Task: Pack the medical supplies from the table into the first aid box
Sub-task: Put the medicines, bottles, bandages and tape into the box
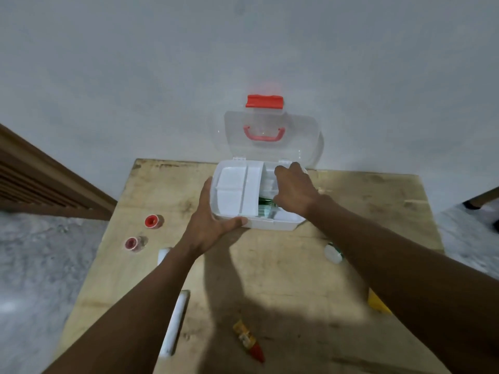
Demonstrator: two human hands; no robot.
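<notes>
Plain grey-white wall (162, 63) fills the upper half, 10 through 2 o'clock, with a faint smudge near 12 at the top edge. Brown wooden slatted panel (40, 182) at 9 o'clock runs diagonally from the left edge in toward centre, its far end against the wall. Speckled grey floor (32, 265) at 8 o'clock below the panel, and the same floor again at 4 o'clock on the right edge. Wooden furniture leg (483, 197) with a dark foot at 3 o'clock, cropped by the edge, rest unclear.
</notes>
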